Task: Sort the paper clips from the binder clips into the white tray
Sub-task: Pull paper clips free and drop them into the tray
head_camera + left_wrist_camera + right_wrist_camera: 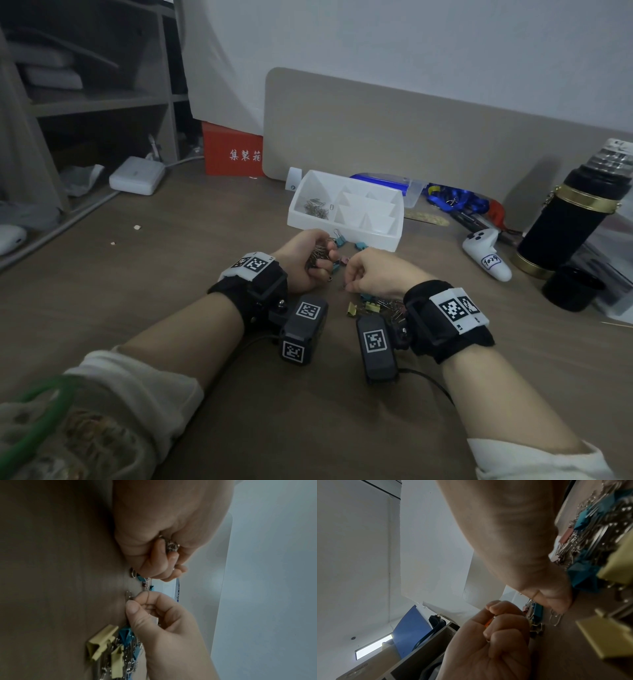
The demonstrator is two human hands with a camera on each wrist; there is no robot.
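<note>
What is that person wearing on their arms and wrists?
Each wrist has a black strap: the left wrist strap, the right wrist strap. Both carry white tags with black square codes. A black camera box with a cable hangs under each. Cream sleeves are pushed up.

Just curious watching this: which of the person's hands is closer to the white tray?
Left. The left hand, gripping paper clips, sits just in front of the white tray; the right hand is a little farther back, beside the mixed pile.

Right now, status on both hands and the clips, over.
Left hand fisted round a bunch of paper clips. Right hand pinching one paper clip on the desk. Mixed pile unsorted; white tray unobstructed.
</note>
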